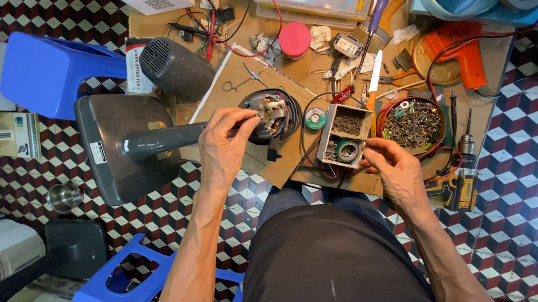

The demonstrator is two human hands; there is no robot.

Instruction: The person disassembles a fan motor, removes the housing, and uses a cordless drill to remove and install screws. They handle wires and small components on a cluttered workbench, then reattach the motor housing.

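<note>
My left hand [225, 145] reaches over the grey neck of a fan stand [148, 142] and pinches at the exposed fan motor [275, 114], fingertips on its metal windings. My right hand [391, 168] hovers with curled fingers at the near corner of a small divided box [346, 133] that holds screws and a roll of tape. Whether the right fingers hold a small part I cannot tell. The motor lies on a sheet of cardboard [228, 82] on the low workbench.
A round tray of screws [415, 125], a knife [373, 80], a purple-handled screwdriver [375, 16], an orange drill [462, 54], a cordless driver [463, 177], scissors [245, 80], a pink lid [294, 38] and a grey motor cover [177, 67] crowd the bench. Blue stools [47, 71] flank my left side.
</note>
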